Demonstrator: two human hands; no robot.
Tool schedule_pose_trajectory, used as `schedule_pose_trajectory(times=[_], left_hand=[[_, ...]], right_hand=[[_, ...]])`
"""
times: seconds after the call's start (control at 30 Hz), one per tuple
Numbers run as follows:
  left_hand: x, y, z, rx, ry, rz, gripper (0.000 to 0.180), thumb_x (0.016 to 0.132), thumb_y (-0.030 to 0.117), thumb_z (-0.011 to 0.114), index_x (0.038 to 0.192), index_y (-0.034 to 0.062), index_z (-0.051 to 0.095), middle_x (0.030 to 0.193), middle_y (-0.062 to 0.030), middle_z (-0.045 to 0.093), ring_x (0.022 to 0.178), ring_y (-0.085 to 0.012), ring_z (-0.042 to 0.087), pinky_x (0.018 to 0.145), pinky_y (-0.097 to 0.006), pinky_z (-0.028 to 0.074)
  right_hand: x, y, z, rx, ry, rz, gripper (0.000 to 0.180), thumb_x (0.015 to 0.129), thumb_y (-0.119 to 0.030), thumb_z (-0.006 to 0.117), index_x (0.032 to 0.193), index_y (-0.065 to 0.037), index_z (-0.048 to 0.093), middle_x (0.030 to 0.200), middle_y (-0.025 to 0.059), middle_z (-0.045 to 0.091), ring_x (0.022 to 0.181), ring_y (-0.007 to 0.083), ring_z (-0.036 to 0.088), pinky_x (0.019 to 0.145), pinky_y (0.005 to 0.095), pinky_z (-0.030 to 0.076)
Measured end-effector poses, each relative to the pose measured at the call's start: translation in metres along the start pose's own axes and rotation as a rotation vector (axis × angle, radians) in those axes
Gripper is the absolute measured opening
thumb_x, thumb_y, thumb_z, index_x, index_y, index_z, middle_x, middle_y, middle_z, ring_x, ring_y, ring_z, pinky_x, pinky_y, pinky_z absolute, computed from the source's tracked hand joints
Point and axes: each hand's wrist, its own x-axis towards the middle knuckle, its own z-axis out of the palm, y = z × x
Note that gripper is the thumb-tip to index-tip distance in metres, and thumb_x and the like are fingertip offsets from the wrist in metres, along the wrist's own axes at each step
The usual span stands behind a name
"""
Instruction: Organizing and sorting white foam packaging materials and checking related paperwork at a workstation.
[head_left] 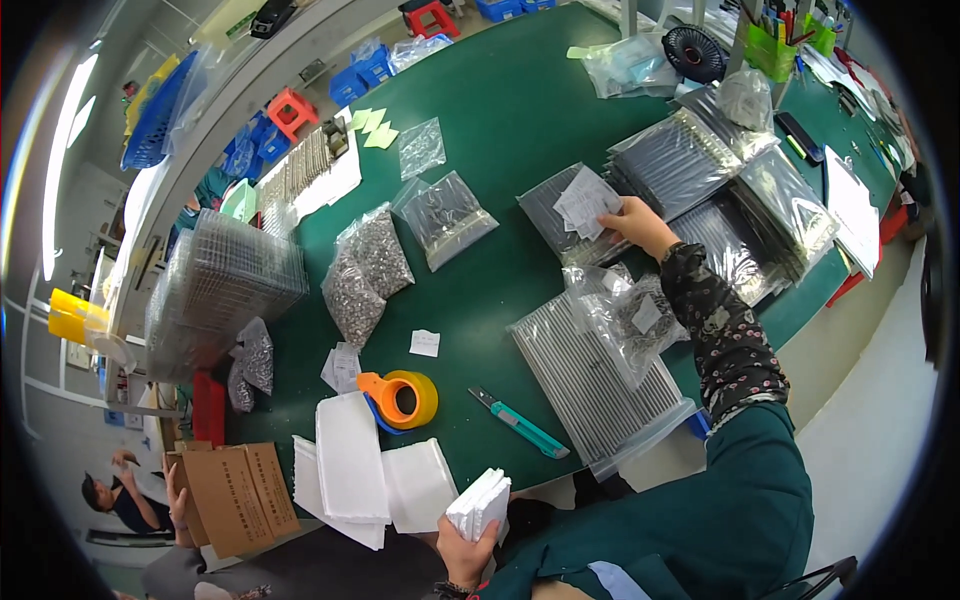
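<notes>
Your left hand [462,556] is clenched around a small stack of white foam sheets [480,503], held upright just off the near edge of the green table [520,110]. Your right hand [638,225] reaches well out over the table, its fingers pinching a white paper slip [588,201] that lies on a flat grey bag of metal rods [560,225]; the hand is touching both slip and bag.

Just beside your right forearm sits a crumpled clear bag with small parts and a label [625,315], resting on a larger flat pack of rods [595,385]. More such packs [700,165] are fanned out beyond your right hand.

Near your left hand, several white foam pouches [365,480] lie at the table's near edge. Just beyond them stands an orange tape dispenser with a yellowish roll [402,398], and to its right a teal utility knife [520,425]. Further out, two bags of small metal screws [365,272] lie touching each other, with a clear bag of parts [447,217] near them. A stack of clear plastic trays [222,290] stands at the left edge, and flat cardboard boxes [232,495] lie below it.
</notes>
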Motion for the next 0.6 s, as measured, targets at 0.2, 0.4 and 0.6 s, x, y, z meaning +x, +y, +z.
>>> schedule_pose_trajectory(times=[0.2,0.4,0.6], left_hand=[[0.004,-0.004,0.007,-0.006,-0.027,-0.002,0.054,0.059,0.025,0.074,0.094,-0.0038,0.045,0.082,-0.0201,0.058,0.075,-0.0334,0.058,0.066,-0.036,0.046],[0.005,0.002,0.006,0.012,-0.042,-0.005,0.055,0.059,0.026,0.074,0.096,-0.0039,0.045,0.083,-0.0202,0.058,0.075,-0.0337,0.059,0.066,-0.037,0.046],[0.002,-0.006,0.008,0.022,-0.014,0.014,0.056,0.059,0.025,0.074,0.097,-0.0042,0.044,0.082,-0.0205,0.058,0.075,-0.0339,0.059,0.065,-0.037,0.047]], right_hand=[[-0.006,-0.010,0.001,-0.062,0.035,0.090,0.028,0.075,-0.018,0.060,0.091,0.005,0.055,0.081,0.0072,0.059,0.058,0.0111,0.056,0.052,0.0216,0.045],[0.006,0.011,0.003,-0.097,0.071,-0.018,0.025,0.074,-0.017,0.060,0.085,0.006,0.057,0.072,0.0085,0.060,0.058,0.0123,0.057,0.054,0.0240,0.044],[-0.002,-0.005,0.001,-0.215,0.145,-0.298,0.027,0.072,-0.016,0.061,0.082,0.008,0.058,0.068,0.0090,0.061,0.060,0.0137,0.056,0.058,0.0259,0.042]])
